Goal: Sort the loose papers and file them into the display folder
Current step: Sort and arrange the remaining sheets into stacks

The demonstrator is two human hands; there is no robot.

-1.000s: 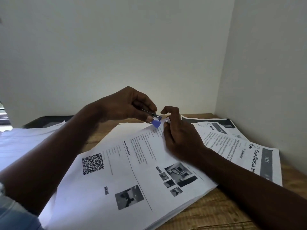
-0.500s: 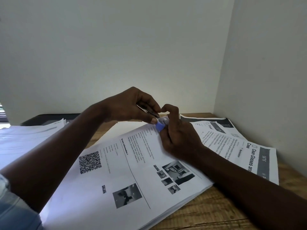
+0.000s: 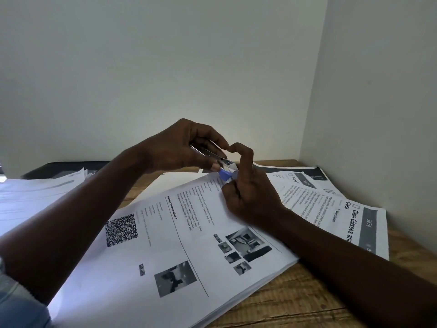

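Left hand [image 3: 179, 147] is gripping a small stapler [image 3: 223, 165] at the top corner of the paper stack [image 3: 165, 245] lying mid-frame on the bench [image 3: 295, 299], w/ right hand [image 3: 250, 197] pinching that corner, so a slip is prob. risking torn sheets or a nipped fingertip.

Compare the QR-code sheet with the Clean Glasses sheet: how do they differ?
The QR-code sheet shows a QR code and photos; the Clean Glasses sheet a bold title and dark band. The QR-code sheet tops a thick stack; the Clean Glasses sheet lies nearer the right wall. The right hand pinches the QR-code sheet's far corner; no hand holds the Clean Glasses sheet. Both are black-and-white prints.
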